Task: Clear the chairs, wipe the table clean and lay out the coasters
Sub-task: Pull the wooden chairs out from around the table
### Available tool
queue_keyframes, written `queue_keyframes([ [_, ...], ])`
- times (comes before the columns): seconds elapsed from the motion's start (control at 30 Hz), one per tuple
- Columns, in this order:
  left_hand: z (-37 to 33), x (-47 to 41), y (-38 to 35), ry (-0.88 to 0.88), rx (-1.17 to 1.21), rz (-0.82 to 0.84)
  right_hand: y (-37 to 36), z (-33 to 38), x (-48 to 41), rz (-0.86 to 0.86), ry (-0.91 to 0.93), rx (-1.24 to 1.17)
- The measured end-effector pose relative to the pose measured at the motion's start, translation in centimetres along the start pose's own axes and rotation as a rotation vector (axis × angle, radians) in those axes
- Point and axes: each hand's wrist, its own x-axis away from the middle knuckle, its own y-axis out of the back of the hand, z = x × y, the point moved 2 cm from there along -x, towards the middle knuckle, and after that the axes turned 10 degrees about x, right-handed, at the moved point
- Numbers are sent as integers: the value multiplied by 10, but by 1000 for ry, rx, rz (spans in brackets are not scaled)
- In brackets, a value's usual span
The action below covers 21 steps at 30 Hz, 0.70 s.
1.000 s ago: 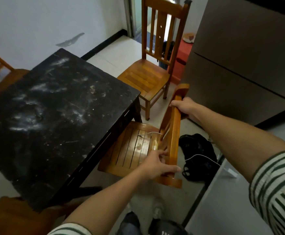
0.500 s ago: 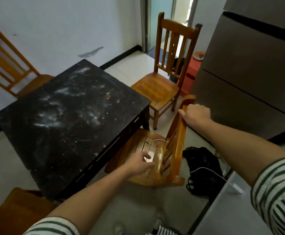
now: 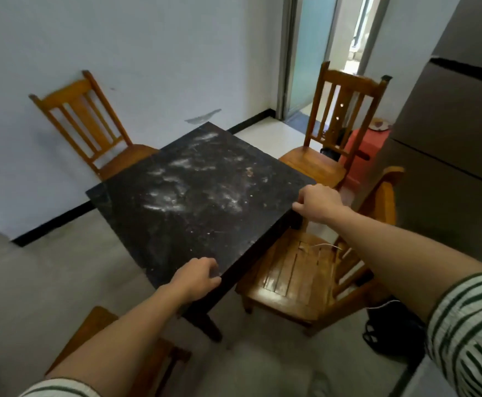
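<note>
Through the head camera I look down on the black table [image 3: 205, 219]. Its top is covered with white dusty smears [image 3: 176, 193] and small specks.

My left hand [image 3: 196, 277] is at the nearest corner of the table, and the fingers are curled over the edge and grasp it. My right hand [image 3: 318, 203] is at the right corner of the same side. Its fingers are also bent over the edge and hold it, with the thumb pointing along the rim.

Between my two arms stands the near chair [image 3: 297, 279], with its seat partly under the table edge. A white cable [image 3: 324, 246] lies on this seat. The chair by the wall [image 3: 90, 130] stands at the far left side of the table. The chair by the doorway [image 3: 337, 124] stands at the far right side. The fourth chair [image 3: 90, 328] is under my left forearm, and I see only part of its seat.

On the floor near the right, a black bag [image 3: 394, 333] lies just beside the near chair. A red stool [image 3: 371, 147] stands behind the chair by the doorway, next to the grey refrigerator [image 3: 448, 144].
</note>
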Motion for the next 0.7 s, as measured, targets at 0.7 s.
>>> queue_keyframes([
  [0.7, 397, 172, 144, 431, 162, -397, -50, 515, 14, 259, 657, 5],
])
